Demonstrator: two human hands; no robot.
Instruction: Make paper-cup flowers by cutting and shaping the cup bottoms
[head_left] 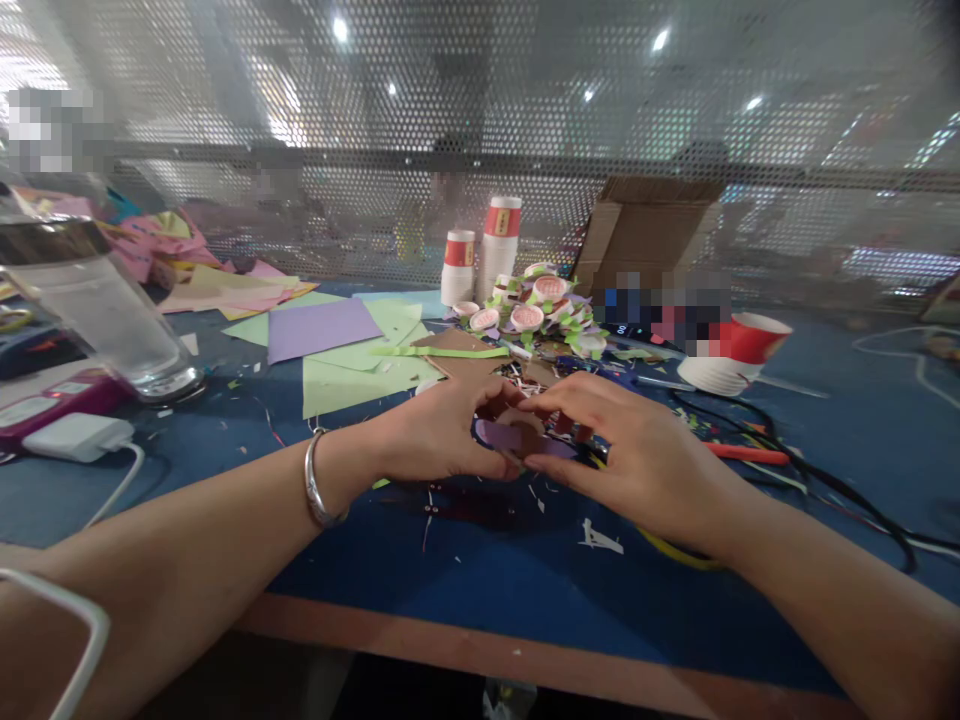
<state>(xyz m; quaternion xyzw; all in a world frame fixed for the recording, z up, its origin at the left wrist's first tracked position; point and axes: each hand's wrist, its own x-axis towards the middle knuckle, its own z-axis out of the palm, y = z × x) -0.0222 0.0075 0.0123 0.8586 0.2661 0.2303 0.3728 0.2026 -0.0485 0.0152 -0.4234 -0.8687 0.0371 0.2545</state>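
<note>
Between my two hands, above the blue tabletop, is a small round piece with purple paper [499,434] around it. My left hand [442,430] curls about its left side, thumb below and fingers above. From the right, my right hand [607,430] pinches the same piece with thumb and fingertips. My fingers cover much of it, so its full shape is hidden. Just behind my hands lies a pile of small round pieces [527,318] with pink tops and green and purple paper bits. A light green paper strip [442,352] lies close to my left hand.
Green and purple paper sheets [324,330] lie at left, near a glass bottle [112,310] and a white charger [79,437]. Stacked paper cups [501,240] stand at the back. A red-white cup [739,350], black cables [840,480] and a red stick [746,454] are at right. Paper scraps litter the table.
</note>
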